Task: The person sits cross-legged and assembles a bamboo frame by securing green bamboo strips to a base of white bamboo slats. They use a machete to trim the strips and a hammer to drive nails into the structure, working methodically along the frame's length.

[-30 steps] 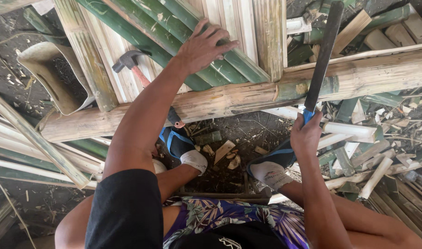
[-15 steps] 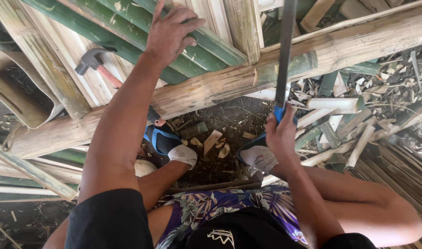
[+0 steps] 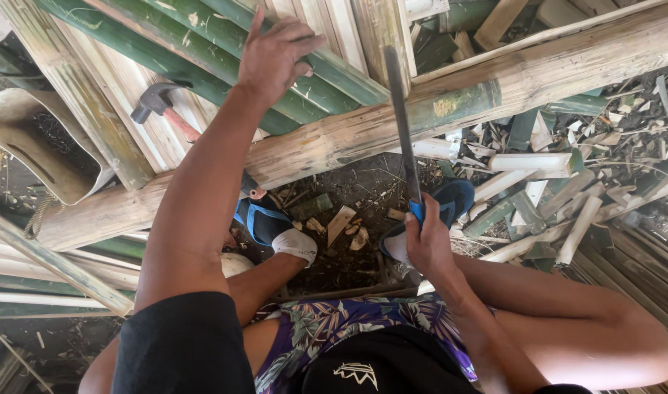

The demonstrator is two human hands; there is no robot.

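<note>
Head cam looks down on us seated w/ knees bent over the dirt floor (image 3: 348,190). Nearest: black shirt and patterned purple shorts (image 3: 334,328). Just beyond, our right hand (image 3: 427,244) is wrapped tight round the blue handle of a long dark blade (image 3: 399,117), fingers fully curled on it; blade stands almost upright, its far end lying across the thick bamboo pole (image 3: 436,109). Both feet sit in blue sandals on the floor, left sandal (image 3: 265,219) below the pole, right sandal (image 3: 443,211) just behind the blade handle, w/ pale wood chips (image 3: 341,222) between them. The pole runs slantwise from lower left to upper right, over the feet. Farther out our left hand (image 3: 272,55) is spread flat, fingers wide open, pressing on green bamboo slats (image 3: 203,51) that lean over the pole; it grips nothing. A hammer (image 3: 159,106) w/ reddish handle lies among pale slats left of that arm. Cut bamboo bits (image 3: 538,164) litter the right side.
</note>
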